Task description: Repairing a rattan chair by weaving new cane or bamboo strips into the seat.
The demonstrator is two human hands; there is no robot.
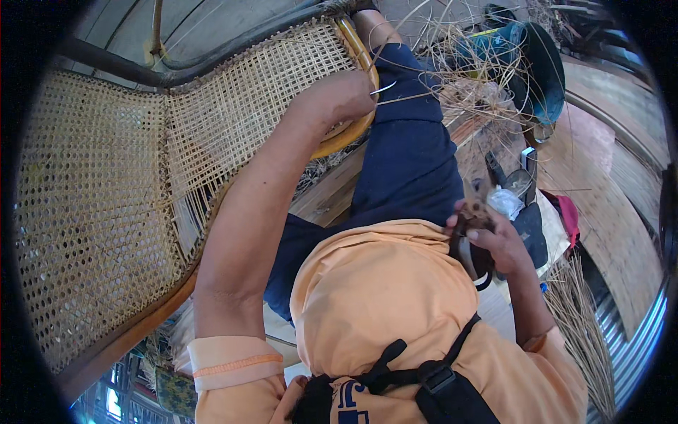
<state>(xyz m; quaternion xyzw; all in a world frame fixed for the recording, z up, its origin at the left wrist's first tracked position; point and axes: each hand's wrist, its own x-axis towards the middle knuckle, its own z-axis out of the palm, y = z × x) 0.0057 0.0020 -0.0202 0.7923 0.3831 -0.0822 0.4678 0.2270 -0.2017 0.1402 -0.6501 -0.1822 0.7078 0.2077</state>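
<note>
My left hand is closed at the yellow-brown edge rail of a woven cane chair. From its fingers stick out a short, pale, curved piece and a thin cane strand; what else the fist holds is hidden. My right hand is by my right hip, its fingers wrapped round a dark brown object with a silvery curved part and a black hooked end. Its kind is unclear. Several loose cane ends hang at the weave's inner corner.
Tangled cane strips lie at the far right beside a teal bucket on its side. A white plastic bag and a red cloth lie by my right hand. A bundle of cane and wooden boards are farther right.
</note>
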